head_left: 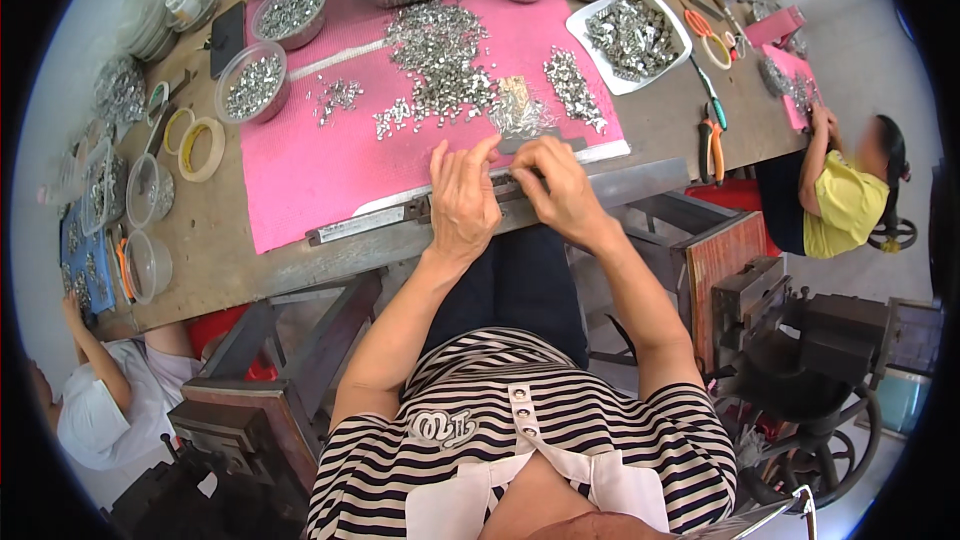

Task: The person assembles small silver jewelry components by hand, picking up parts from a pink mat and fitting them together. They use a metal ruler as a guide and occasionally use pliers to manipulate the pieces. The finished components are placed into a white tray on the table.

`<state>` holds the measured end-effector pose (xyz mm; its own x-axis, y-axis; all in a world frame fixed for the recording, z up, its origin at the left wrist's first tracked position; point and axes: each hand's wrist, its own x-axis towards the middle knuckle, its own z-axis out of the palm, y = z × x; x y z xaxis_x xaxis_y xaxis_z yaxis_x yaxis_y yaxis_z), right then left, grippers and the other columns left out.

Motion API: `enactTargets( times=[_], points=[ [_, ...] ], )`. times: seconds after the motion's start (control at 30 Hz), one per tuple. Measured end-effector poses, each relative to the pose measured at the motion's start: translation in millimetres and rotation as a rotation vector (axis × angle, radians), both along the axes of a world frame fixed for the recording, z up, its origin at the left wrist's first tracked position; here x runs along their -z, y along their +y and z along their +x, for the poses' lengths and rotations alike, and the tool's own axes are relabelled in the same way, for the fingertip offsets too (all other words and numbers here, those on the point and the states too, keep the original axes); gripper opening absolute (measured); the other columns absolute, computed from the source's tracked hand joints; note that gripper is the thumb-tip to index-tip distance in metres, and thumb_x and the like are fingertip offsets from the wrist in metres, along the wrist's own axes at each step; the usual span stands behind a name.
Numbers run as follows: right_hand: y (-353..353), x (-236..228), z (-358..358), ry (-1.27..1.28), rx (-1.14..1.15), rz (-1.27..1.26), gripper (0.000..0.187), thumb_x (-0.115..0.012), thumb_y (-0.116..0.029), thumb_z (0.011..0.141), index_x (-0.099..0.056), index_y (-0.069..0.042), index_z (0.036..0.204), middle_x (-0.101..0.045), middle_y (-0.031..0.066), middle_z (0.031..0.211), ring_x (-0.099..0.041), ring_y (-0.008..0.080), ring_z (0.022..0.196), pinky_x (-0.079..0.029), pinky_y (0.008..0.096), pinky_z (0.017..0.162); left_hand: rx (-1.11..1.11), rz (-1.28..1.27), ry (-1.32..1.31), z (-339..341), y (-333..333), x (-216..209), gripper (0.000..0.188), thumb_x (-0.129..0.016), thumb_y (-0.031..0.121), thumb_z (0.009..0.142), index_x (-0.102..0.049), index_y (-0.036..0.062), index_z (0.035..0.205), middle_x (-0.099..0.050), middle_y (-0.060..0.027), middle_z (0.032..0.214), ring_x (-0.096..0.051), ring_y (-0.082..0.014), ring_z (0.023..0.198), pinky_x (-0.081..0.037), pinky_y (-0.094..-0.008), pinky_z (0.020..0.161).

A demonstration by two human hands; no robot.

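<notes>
Silvery metal bits (445, 80) lie heaped beyond bent fingers (541, 158)

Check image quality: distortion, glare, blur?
Head view: fisheye vignetting blackens the corners; head view: small shiny silver metal pieces glint on the pink textured mat; head view: left hand and right hand look fairly sharp.

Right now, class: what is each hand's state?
Left hand: fingers loosely bent over the metal rail; grip cannot be told.
Right hand: fingers curled inward; anything held is hidden.
</notes>
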<state>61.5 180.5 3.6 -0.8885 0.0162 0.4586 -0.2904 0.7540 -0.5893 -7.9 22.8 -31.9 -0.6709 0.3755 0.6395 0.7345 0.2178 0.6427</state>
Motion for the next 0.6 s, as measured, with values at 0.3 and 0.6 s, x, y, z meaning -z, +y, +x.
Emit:
enactTargets(
  times=[0.3, 0.6],
  points=[
    [-16.4, 16.8, 5.3, 0.119, 0.049, 0.196, 0.017, -0.072, 0.002, 0.084, -0.062, -0.002, 0.097, -0.062, 0.0129, 0.101, -0.059, 0.0330, 0.091, -0.046, 0.0433, 0.080, 0.005, 0.035, -0.008, -0.7, 0.4, 0.1, 0.039, -0.053, -0.006, 0.097, -0.058, 0.0045, 0.134, -0.067, -0.0106, 0.101, -0.066, -0.0301, 0.097, -0.040, -0.0559, 0.111],
    [6.9, 12.4, 3.3, 0.214, 0.101, 0.182, 0.017, -0.073, 0.000, 0.084, -0.067, -0.002, 0.100, -0.064, 0.0113, 0.096, -0.062, 0.0304, 0.094, -0.046, 0.0442, 0.085, -0.005, -0.175, 0.046, 4.8, -6.2, -13.0, 0.033, -0.063, 0.004, 0.095, -0.063, 0.0062, 0.128, -0.067, -0.0111, 0.111, -0.064, -0.0297, 0.105, -0.032, -0.0585, 0.116]
  ],
)
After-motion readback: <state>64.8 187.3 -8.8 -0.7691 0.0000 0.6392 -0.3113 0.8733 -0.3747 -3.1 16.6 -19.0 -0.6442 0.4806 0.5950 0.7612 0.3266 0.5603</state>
